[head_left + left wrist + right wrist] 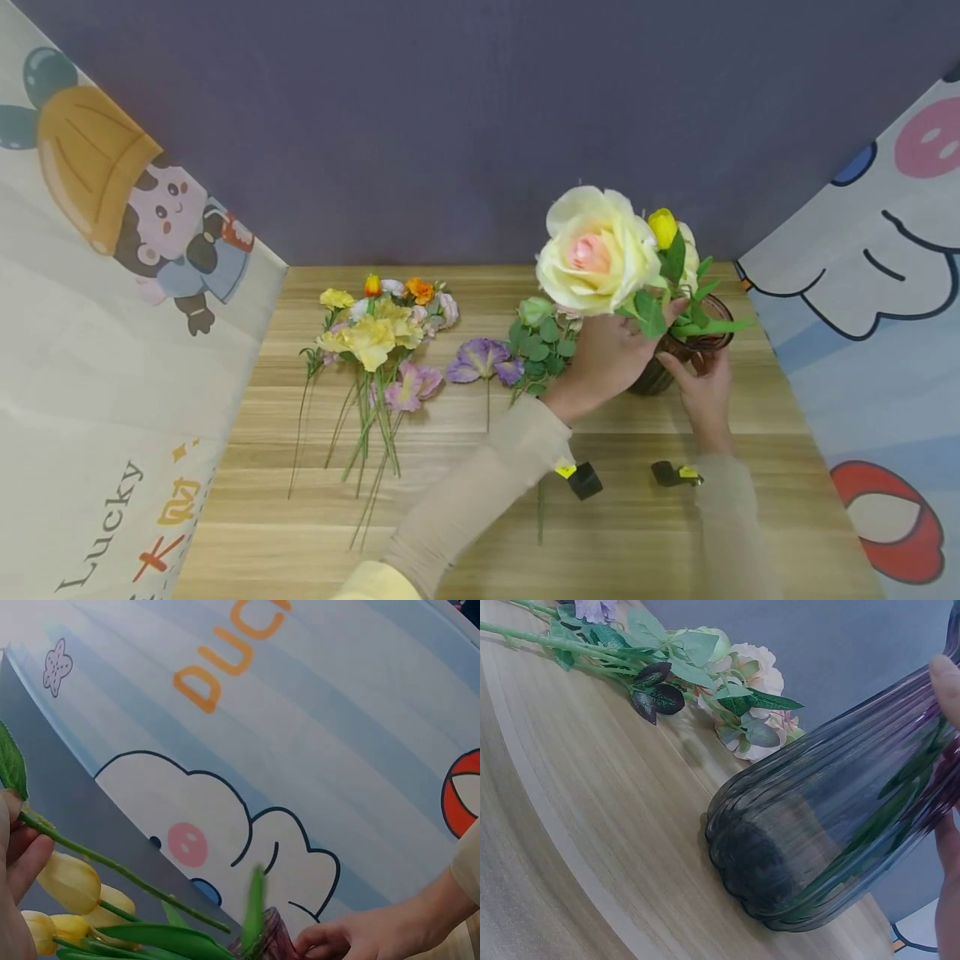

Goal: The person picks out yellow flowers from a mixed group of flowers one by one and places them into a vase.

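Ribbed glass vase at 2 o'clock on the table, head view, 12 being the far side. Right hand grips it near the mouth, fingers curled round the glass. Left hand is at the vase's 9 o'clock in head view; left wrist view shows its fingers pinching a green stem, lower end near the vase mouth. Cream rose with pink centre sits above the left hand, at the vase's 10 o'clock; the join between stem and rose isn't visible.

Yellow tulips at the vase mouth: head view shows one yellow bud clearly, left wrist view several. Only right wrist view shows the vase's dark base and green stems through the glass.

Farther out, to 9 o'clock of the vase: leafy sprigs, then a purple flower, then a mixed flower bunch, yellow, orange, pinkish, stems toward 6 o'clock. Pale peach flowers show better in right wrist view, at 12 o'clock there.

Cartoon panels both sides; "Lucky" lettering at 8 o'clock in head view, orange "DUC" lettering only in left wrist view. Dark grey backdrop at 12.
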Motion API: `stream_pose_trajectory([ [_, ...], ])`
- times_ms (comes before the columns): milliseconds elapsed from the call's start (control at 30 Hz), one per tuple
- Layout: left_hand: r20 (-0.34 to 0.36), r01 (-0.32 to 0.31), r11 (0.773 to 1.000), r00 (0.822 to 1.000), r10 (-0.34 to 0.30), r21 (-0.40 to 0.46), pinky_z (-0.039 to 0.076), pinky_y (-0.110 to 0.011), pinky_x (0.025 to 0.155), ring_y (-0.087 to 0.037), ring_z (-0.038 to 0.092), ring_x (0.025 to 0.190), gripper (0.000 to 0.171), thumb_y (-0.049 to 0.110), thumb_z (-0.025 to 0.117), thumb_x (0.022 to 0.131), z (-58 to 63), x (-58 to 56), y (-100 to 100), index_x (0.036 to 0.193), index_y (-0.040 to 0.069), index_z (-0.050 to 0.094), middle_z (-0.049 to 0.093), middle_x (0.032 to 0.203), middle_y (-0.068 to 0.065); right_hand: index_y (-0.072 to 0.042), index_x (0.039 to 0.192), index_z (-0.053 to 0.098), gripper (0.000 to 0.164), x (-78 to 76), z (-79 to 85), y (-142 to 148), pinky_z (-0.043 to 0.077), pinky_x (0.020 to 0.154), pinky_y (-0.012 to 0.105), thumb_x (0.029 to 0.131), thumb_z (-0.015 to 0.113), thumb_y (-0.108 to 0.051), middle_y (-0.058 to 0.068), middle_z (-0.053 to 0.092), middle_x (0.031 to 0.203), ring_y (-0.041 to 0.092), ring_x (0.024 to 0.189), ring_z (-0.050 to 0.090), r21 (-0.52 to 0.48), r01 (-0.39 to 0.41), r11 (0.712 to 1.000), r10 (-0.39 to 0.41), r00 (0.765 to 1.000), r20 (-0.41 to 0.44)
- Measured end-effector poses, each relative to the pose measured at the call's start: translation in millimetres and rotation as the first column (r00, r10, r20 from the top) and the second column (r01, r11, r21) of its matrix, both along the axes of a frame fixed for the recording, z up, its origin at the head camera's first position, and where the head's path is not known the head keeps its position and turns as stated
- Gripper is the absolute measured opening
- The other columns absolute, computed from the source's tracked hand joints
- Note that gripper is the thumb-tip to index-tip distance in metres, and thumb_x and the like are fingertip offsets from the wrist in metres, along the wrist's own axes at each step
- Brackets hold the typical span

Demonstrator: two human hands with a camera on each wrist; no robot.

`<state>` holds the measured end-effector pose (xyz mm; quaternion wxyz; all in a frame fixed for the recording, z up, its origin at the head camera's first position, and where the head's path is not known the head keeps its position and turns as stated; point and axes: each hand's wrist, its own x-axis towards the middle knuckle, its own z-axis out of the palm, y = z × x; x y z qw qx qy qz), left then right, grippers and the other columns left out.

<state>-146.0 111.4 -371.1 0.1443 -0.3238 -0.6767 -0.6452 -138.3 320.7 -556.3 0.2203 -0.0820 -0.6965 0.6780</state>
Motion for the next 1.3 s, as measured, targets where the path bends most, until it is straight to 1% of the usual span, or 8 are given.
stream_pose_trajectory([
  [200, -0.027, -0.022, 1.000, 0.999, 0.023, 0.020, 0.042, -0.023, 0.113, -0.012, 0.058, 0.129, 0.025, 0.006, 0.067, 0.099, 4.6, 3.9, -1.2, 0.121, -0.004, 0.062, 0.065, 0.128, -0.019, -0.011, 0.153, 0.044, 0.076, -1.4, -0.9, 1.2, 0.044, 0.108, 0.016, 0.087, 0.074, 0.014, -0.003, 0.055, 0.141, 0.011, 0.133, 0.052, 0.049, -0.007, 0.999, 0.009, 1.000, -0.030],
  [367, 0.041, -0.017, 0.986, 0.999, 0.025, -0.168, 0.049, -0.009, 0.093, -0.010, 0.067, 0.106, 0.034, 0.005, 0.059, 0.100, 3.7, 10.4, -0.9, 0.134, 0.000, 0.058, 0.068, 0.123, -0.014, -0.010, 0.150, 0.046, 0.074, -2.0, -4.5, 2.7, 0.046, 0.102, 0.016, 0.086, 0.072, 0.017, -0.007, 0.056, 0.138, 0.009, 0.126, 0.052, 0.022, -0.008, 1.000, 0.009, 1.000, -0.026],
  [633, -0.082, -0.075, 0.917, 0.996, 0.046, -0.393, 0.047, -0.004, 0.087, -0.003, 0.070, 0.102, 0.027, 0.018, 0.062, 0.105, -5.2, 2.7, 23.0, 0.130, 0.008, 0.066, 0.072, 0.120, -0.003, -0.014, 0.148, 0.047, 0.070, -1.7, -4.2, 4.1, 0.044, 0.102, 0.016, 0.088, 0.065, 0.016, -0.007, 0.053, 0.139, 0.011, 0.132, 0.048, 0.010, -0.049, 0.999, 0.049, 0.998, -0.037],
  [700, -0.063, -0.041, 0.897, 0.998, 0.015, -0.439, 0.046, -0.003, 0.087, -0.002, 0.068, 0.103, 0.024, 0.020, 0.061, 0.106, -7.3, -2.2, 30.8, 0.126, 0.009, 0.069, 0.072, 0.118, 0.000, -0.013, 0.150, 0.046, 0.071, -1.8, -4.2, 4.7, 0.042, 0.108, 0.018, 0.089, 0.064, 0.017, -0.006, 0.053, 0.140, 0.012, 0.135, 0.046, 0.019, -0.055, 0.998, 0.056, 0.997, -0.052],
  [800, 0.007, 0.016, 0.831, 1.000, -0.015, -0.556, 0.045, -0.002, 0.078, 0.004, 0.065, 0.095, 0.029, 0.021, 0.054, 0.109, -11.6, -7.7, 38.1, 0.132, 0.011, 0.068, 0.071, 0.127, 0.003, -0.013, 0.151, 0.046, 0.071, -1.4, -3.3, 4.4, 0.038, 0.116, 0.023, 0.089, 0.065, 0.016, -0.006, 0.054, 0.140, 0.014, 0.137, 0.046, 0.024, -0.049, 0.998, 0.050, 0.998, -0.032],
  [933, 0.058, 0.075, 0.772, 0.997, -0.050, -0.631, 0.042, -0.007, 0.056, 0.002, 0.056, 0.064, 0.036, 0.017, 0.048, 0.111, -21.3, -8.3, 37.4, 0.144, 0.010, 0.061, 0.074, 0.117, 0.000, -0.013, 0.151, 0.046, 0.071, -0.6, 0.1, 2.8, 0.036, 0.118, 0.023, 0.088, 0.065, 0.013, -0.007, 0.055, 0.140, 0.016, 0.139, 0.045, -0.007, -0.018, 1.000, 0.018, 0.999, 0.042],
  [1033, 0.065, 0.093, 0.788, 0.996, -0.068, -0.609, 0.041, -0.007, 0.053, 0.000, 0.051, 0.057, 0.035, 0.016, 0.048, 0.111, -29.5, -5.2, 31.5, 0.143, 0.008, 0.061, 0.075, 0.113, -0.002, -0.013, 0.150, 0.046, 0.069, -1.6, 1.7, 2.3, 0.039, 0.114, 0.019, 0.088, 0.066, 0.011, -0.008, 0.055, 0.139, 0.018, 0.140, 0.045, -0.037, 0.006, 0.999, -0.003, 0.997, 0.080],
  [1300, 0.098, 0.127, 0.835, 0.991, -0.087, -0.535, 0.046, -0.001, 0.076, 0.004, 0.066, 0.091, 0.029, 0.020, 0.053, 0.110, -48.5, 5.1, 12.5, 0.132, 0.010, 0.069, 0.072, 0.125, -0.001, -0.013, 0.141, 0.054, 0.059, -0.5, -1.5, 2.2, 0.043, 0.104, 0.018, 0.088, 0.074, 0.005, -0.007, 0.059, 0.129, 0.012, 0.126, 0.052, -0.040, 0.028, 0.999, -0.025, 0.997, 0.080],
])
